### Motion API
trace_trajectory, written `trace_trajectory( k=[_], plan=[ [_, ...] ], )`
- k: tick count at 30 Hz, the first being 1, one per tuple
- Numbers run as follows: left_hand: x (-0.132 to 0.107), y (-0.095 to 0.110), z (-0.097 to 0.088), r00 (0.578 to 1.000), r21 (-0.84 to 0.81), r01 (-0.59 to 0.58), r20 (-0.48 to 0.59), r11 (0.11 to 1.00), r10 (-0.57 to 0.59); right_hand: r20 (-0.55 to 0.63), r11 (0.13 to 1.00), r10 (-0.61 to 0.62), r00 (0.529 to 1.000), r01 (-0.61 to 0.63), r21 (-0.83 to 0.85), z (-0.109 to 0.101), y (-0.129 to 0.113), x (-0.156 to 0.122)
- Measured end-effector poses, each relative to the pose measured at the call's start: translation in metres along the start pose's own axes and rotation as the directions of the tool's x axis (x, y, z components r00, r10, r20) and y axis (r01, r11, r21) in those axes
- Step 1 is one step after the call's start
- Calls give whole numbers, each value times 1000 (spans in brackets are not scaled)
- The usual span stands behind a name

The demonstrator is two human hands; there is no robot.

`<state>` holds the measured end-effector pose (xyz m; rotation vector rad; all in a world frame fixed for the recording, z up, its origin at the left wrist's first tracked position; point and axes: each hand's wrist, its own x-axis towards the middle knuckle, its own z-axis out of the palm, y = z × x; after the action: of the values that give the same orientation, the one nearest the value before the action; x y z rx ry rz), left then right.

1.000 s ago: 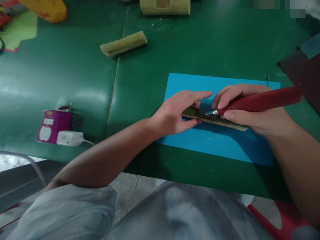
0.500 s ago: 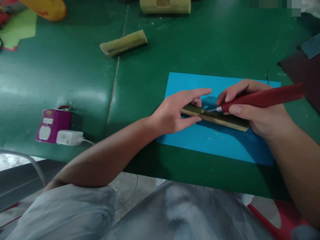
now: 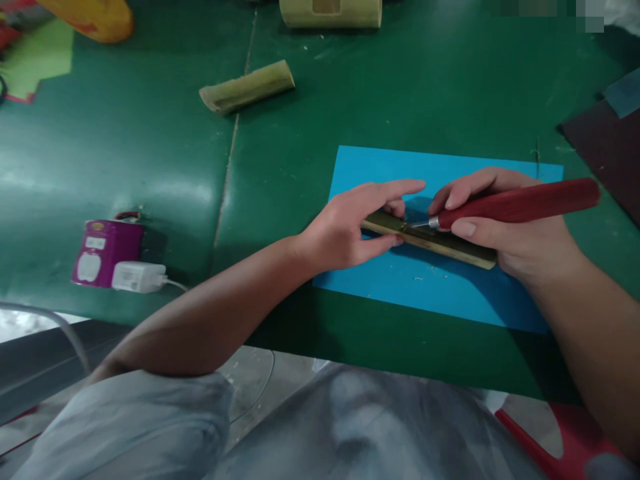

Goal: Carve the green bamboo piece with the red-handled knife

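A narrow bamboo strip [image 3: 453, 245] lies on a blue sheet [image 3: 440, 287] on the green table [image 3: 150, 147]. My left hand [image 3: 353, 223] pinches the strip's left end between thumb and fingers, with the index finger stretched out above it. My right hand [image 3: 505, 227] is wrapped round a red-handled carving knife [image 3: 520, 202]. The knife's small metal blade rests on the strip's top face, just right of my left fingers. Fine shavings lie on the sheet below the strip.
A split bamboo piece [image 3: 247, 87] lies further back, and a bamboo tube with a cut window [image 3: 330, 12] stands at the far edge. A purple box with a white charger [image 3: 117, 257] sits at the left. Dark sheets [image 3: 607, 143] lie at the right.
The knife and my right hand shifted slightly: up and right half a second ago, now back down and left along the strip. My left hand holds still.
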<state>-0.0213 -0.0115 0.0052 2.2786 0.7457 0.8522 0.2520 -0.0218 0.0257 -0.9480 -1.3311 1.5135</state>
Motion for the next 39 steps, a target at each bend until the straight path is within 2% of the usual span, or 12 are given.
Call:
trace_trajectory(
  k=[9, 19, 28, 39],
  plan=[
    [-3, -2, 0, 1000, 15, 27, 12, 1000, -27, -39, 999, 25, 999, -24, 32, 3, -2, -1],
    [-2, 1, 0, 1000, -22, -5, -12, 1000, 5, -60, 1000, 13, 998, -12, 23, 5, -2, 0],
    [-3, -1, 1, 998, -6, 65, 8, 998, -65, -59, 1000, -17, 998, 16, -3, 4, 0, 0],
    [-1, -1, 1, 1000, -28, 1, -12, 1000, -1, -28, 1000, -12, 1000, 12, -17, 4, 1, -3]
  ],
)
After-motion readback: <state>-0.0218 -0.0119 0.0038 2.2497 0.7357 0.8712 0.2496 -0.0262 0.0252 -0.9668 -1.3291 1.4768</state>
